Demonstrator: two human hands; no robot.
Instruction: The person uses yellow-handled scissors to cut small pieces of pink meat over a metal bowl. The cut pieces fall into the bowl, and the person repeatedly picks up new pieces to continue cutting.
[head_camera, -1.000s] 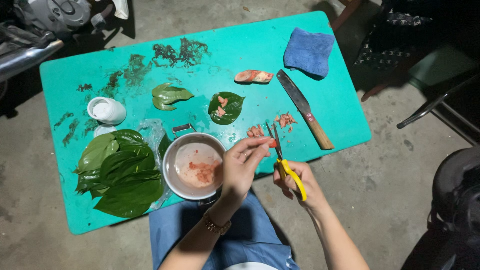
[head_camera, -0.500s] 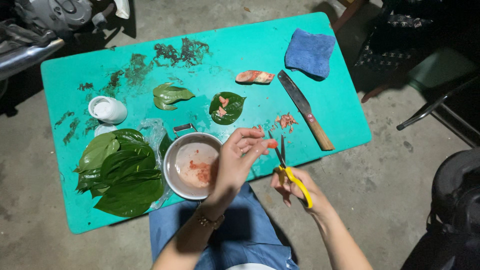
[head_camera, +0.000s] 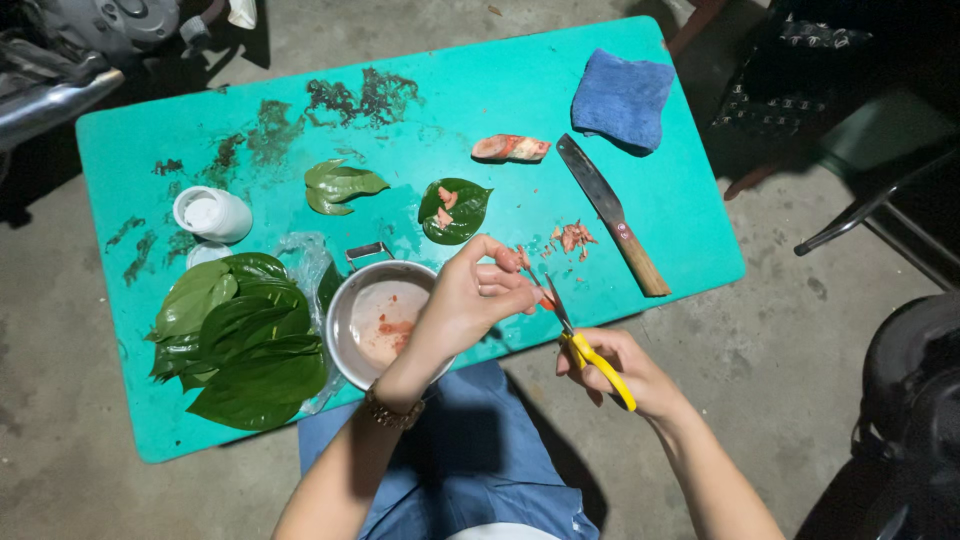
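Observation:
My left hand (head_camera: 470, 300) pinches a small reddish nut piece (head_camera: 545, 298) above the front edge of the teal table (head_camera: 130, 160). My right hand (head_camera: 620, 365) grips yellow-handled scissors (head_camera: 590, 350), whose blades meet the piece. Left of my hands stands a metal bowl (head_camera: 345, 310) with reddish bits inside. A single green leaf (head_camera: 455, 208) with a few reddish pieces on it lies behind my left hand. Loose reddish shavings (head_camera: 572, 236) lie beside it.
A pile of green leaves (head_camera: 235, 335) sits at the front left, a white pot (head_camera: 212, 213) behind it. A folded leaf (head_camera: 340, 185), a reddish nut chunk (head_camera: 510, 148), a wooden-handled knife (head_camera: 612, 213) and a blue cloth (head_camera: 622, 98) lie farther back. A dark chair (head_camera: 880, 200) stands right.
My left hand and the scissors have shifted slightly right and lower toward the table's front edge; the pinch on the piece stays.

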